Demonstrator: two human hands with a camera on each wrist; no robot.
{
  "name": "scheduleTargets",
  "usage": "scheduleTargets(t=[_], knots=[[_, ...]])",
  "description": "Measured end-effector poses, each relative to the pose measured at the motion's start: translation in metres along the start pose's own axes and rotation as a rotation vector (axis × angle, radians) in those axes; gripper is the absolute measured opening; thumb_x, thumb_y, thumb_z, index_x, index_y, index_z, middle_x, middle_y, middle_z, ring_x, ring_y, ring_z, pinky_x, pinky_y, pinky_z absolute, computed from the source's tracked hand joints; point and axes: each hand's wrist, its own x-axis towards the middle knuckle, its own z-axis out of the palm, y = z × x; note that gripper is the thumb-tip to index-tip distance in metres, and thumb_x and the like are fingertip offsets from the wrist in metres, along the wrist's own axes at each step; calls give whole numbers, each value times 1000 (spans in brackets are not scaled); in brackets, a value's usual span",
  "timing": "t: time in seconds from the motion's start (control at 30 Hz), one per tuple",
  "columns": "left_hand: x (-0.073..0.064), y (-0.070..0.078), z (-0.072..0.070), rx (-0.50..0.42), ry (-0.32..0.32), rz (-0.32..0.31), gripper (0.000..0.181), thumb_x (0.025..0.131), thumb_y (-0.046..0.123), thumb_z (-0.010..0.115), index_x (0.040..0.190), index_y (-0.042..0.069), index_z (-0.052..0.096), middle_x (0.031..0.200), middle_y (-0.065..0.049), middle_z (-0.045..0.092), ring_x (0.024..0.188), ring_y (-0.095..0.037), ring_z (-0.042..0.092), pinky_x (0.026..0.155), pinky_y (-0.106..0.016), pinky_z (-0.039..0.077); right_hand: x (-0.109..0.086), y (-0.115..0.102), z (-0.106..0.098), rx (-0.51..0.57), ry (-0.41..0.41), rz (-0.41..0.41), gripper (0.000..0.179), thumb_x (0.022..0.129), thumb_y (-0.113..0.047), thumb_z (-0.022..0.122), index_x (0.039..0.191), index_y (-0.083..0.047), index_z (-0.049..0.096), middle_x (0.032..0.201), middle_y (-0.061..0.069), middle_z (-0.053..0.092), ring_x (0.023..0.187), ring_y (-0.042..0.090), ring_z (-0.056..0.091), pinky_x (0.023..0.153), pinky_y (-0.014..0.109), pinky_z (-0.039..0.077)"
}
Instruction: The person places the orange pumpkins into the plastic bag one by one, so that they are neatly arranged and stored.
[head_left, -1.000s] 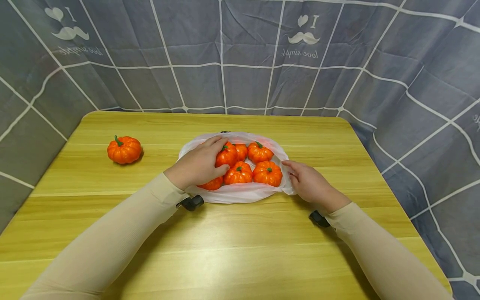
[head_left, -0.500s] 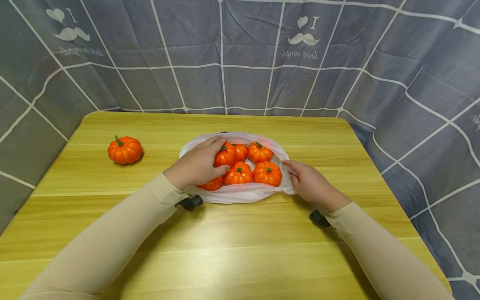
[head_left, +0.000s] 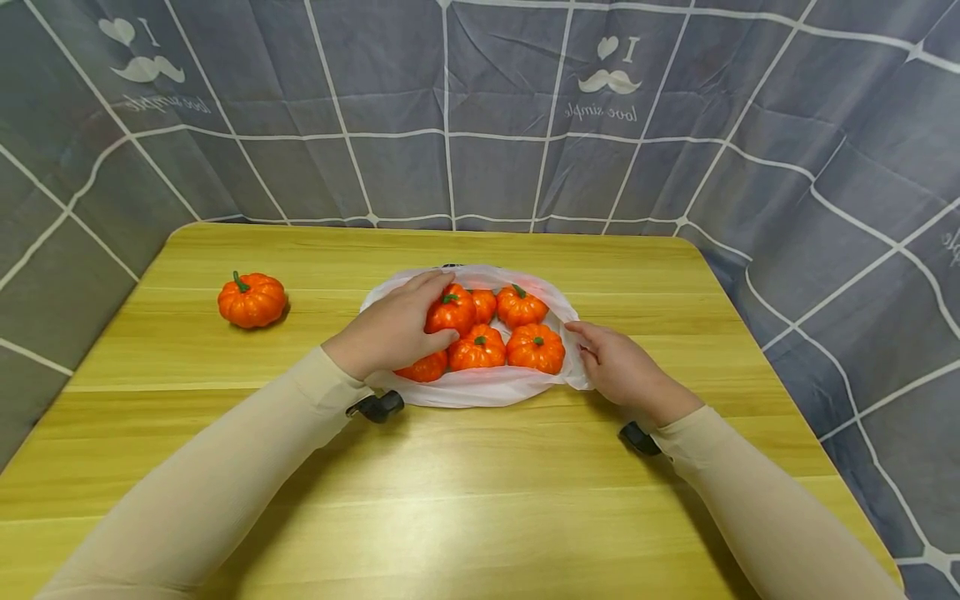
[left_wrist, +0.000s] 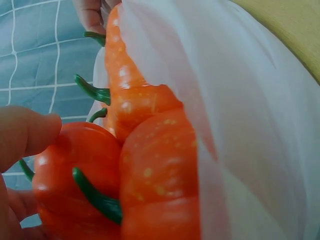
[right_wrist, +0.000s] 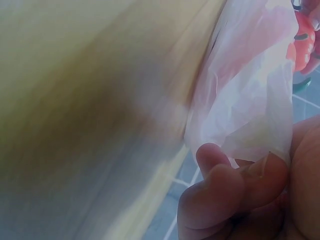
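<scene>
A white plastic bag (head_left: 480, 390) lies with its mouth spread wide on the table, and several small orange pumpkins (head_left: 535, 348) with green stems sit inside it. My left hand (head_left: 393, 327) reaches over the bag's left side and grips one pumpkin (head_left: 452, 309) there, thumb on the near side and fingers behind. In the left wrist view this gripped pumpkin (left_wrist: 77, 175) touches another pumpkin (left_wrist: 160, 175). At the bag's right end, my right hand (head_left: 622, 371) pinches the rim. The right wrist view shows thumb and fingers (right_wrist: 225, 185) on the thin plastic (right_wrist: 250, 100).
One more pumpkin (head_left: 252, 300) stands alone on the left part of the wooden table (head_left: 480, 500). Grey curtains (head_left: 495, 108) with white lines hang behind and on both sides of the table. A black strap device (head_left: 377, 407) sits at each wrist.
The left hand and its pumpkin have shifted very slightly left. The right hand keeps its place at the bag's rim.
</scene>
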Motion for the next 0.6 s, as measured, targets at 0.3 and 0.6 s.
scheduleTargets(t=[0.3, 0.6], knots=[[-16, 0, -26, -12, 69, -14, 82, 99, 39, 67, 167, 14, 29, 175, -13, 24, 159, -41, 29, 125, -62, 32, -1, 0, -2, -9, 7, -12, 50, 106, -6, 52, 156, -6, 48, 147, 23, 61, 133, 42, 61, 113, 59, 48], [-47, -61, -69, -38, 385, -154, 79, 102, 38, 63, 166, 8, 28, 171, -20, 29, 157, -48, 26, 126, -68, 23, -1, 2, -3, -13, 13, -24, 49, 107, -7, 51, 156, -4, 48, 149, 24, 59, 136, 43, 58, 114, 60, 47]])
